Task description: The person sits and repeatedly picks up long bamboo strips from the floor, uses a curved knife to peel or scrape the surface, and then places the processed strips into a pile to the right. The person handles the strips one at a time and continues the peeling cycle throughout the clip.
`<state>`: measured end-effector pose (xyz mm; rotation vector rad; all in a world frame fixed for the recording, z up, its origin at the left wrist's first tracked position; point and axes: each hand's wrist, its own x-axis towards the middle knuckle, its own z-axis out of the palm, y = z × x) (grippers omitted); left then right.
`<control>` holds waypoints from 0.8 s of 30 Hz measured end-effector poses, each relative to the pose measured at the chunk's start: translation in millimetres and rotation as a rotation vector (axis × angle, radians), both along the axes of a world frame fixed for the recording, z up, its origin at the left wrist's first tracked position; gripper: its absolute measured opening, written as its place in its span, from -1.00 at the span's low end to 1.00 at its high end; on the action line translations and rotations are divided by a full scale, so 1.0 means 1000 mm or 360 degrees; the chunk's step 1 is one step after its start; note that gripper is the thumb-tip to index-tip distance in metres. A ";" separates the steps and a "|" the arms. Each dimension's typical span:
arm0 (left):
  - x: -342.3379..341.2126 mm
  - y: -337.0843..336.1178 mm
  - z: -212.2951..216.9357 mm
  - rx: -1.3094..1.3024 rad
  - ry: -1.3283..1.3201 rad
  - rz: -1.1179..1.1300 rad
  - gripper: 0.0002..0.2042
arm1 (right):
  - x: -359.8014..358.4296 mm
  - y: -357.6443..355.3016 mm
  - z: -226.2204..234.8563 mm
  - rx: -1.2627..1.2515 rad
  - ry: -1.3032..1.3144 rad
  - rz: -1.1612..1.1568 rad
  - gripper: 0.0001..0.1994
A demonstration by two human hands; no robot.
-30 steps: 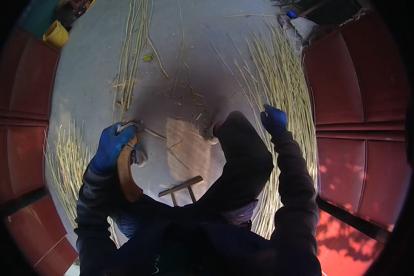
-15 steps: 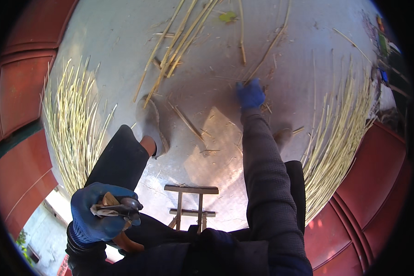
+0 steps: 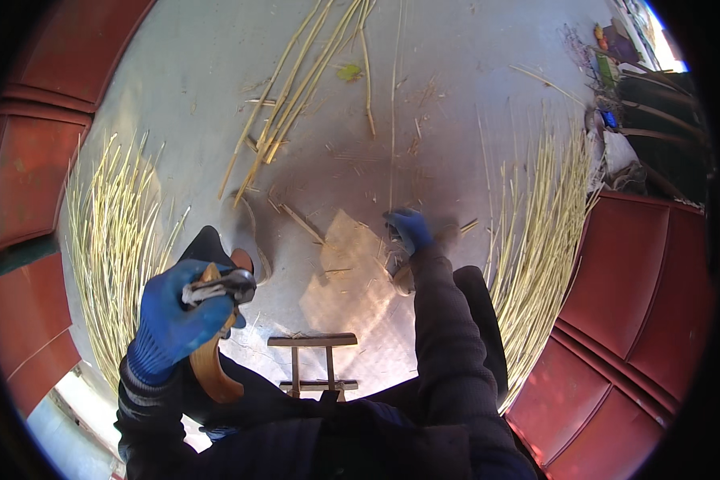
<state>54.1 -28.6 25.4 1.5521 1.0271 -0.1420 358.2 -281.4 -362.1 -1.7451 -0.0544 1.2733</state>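
Observation:
My left hand (image 3: 180, 312), in a blue glove, is closed round a hand tool with a curved wooden handle (image 3: 216, 372) and a dark metal head (image 3: 238, 284). It is raised above my left thigh. Low over the floor, my right hand (image 3: 410, 230), also blue-gloved, is closed on the near end of a long thin stalk (image 3: 393, 120). The stalk runs straight away from me past the top of the picture. My right fingertips are partly hidden from view. Beside that hand is my right shoe (image 3: 405, 278), partly covered by the forearm.
Bundles of yellow-green stalks stand at left (image 3: 116, 256) and right (image 3: 548, 240). Several longer stalks (image 3: 300, 84) lie ahead, with broken bits scattered about. A small wooden stool frame (image 3: 312, 341) is between my legs. Red padded panels (image 3: 616, 272) flank both sides; clutter (image 3: 616, 152) lies far right.
My right hand has drawn back toward me, bringing the stalk's end with it, and the stalk now lies straighter. My left hand has risen slightly with the tool, showing more handle.

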 end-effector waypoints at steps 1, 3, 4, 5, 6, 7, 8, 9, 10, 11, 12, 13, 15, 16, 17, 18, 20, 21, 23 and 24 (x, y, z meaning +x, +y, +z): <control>0.000 -0.002 0.001 0.0130 -0.0023 -0.0062 -0.77 | -0.003 -0.005 0.028 0.0045 0.0140 -0.0081 -0.79; 0.002 -0.006 0.001 0.0055 -0.0145 -0.0009 -0.74 | -0.013 -0.001 0.089 0.0185 0.0339 -0.0148 -0.78; 0.004 -0.009 -0.001 0.0217 -0.0105 -0.0065 -0.69 | -0.021 0.003 0.121 0.0274 0.0399 -0.0137 -0.76; 0.005 -0.010 -0.001 0.0294 -0.0117 -0.0141 -0.65 | -0.030 0.005 0.154 0.0334 0.0456 -0.0119 -0.73; 0.009 -0.015 -0.004 0.0284 -0.0206 -0.0137 -0.66 | -0.041 0.005 0.187 0.0418 0.0430 -0.0100 -0.72; 0.010 -0.020 -0.006 0.0294 -0.0175 -0.0122 -0.67 | -0.051 0.004 0.220 0.0476 0.0395 -0.0075 -0.71; 0.008 -0.027 -0.005 0.0176 -0.0363 -0.0185 -0.68 | -0.061 0.002 0.251 0.0540 0.0368 -0.0040 -0.71; 0.005 -0.036 -0.004 0.0075 -0.0421 -0.0239 -0.68 | -0.071 -0.002 0.280 0.0570 0.0286 -0.0027 -0.75; 0.001 -0.046 -0.002 0.0012 -0.0463 -0.0299 -0.69 | -0.082 -0.006 0.307 0.0604 0.0216 -0.0006 -0.79; -0.006 -0.060 0.002 -0.0137 -0.0517 -0.0322 -0.69 | -0.092 -0.009 0.331 0.0652 0.0170 0.0006 -0.83; -0.016 -0.078 0.008 -0.0248 -0.0564 -0.0354 -0.69 | -0.102 -0.015 0.353 0.0737 0.0072 0.0029 -0.82; -0.025 -0.096 0.014 -0.0367 -0.0605 -0.0386 -0.69 | -0.112 -0.024 0.373 0.0823 0.0003 0.0041 -0.80; -0.041 -0.120 0.026 -0.0260 -0.0568 -0.0579 -0.66 | -0.133 -0.036 0.402 0.0933 -0.0087 0.0056 -0.77; -0.049 -0.130 0.032 -0.0181 -0.0596 -0.0673 -0.65 | -0.142 -0.042 0.412 0.0967 -0.0111 0.0062 -0.75; -0.055 -0.138 0.036 -0.0166 -0.0592 -0.0678 -0.65 | -0.150 -0.046 0.420 0.1003 -0.0133 0.0069 -0.74; -0.060 -0.146 0.040 -0.0134 -0.0634 -0.0686 -0.64 | -0.158 -0.052 0.425 0.1007 -0.0128 0.0093 -0.74; -0.068 -0.156 0.044 0.0079 -0.0653 -0.0726 -0.62 | -0.173 -0.059 0.431 0.0992 -0.0129 0.0131 -0.74; -0.072 -0.160 0.045 0.0194 -0.0702 -0.0730 -0.62 | -0.180 -0.062 0.432 0.1071 -0.0117 0.0168 -0.74; -0.079 -0.167 0.047 0.0570 -0.0742 -0.0794 -0.62 | -0.194 -0.067 0.432 0.1170 -0.0098 0.0213 -0.74; -0.083 -0.169 0.049 0.0485 -0.0807 -0.0772 -0.64 | -0.201 -0.069 0.431 0.1202 -0.0111 0.0217 -0.75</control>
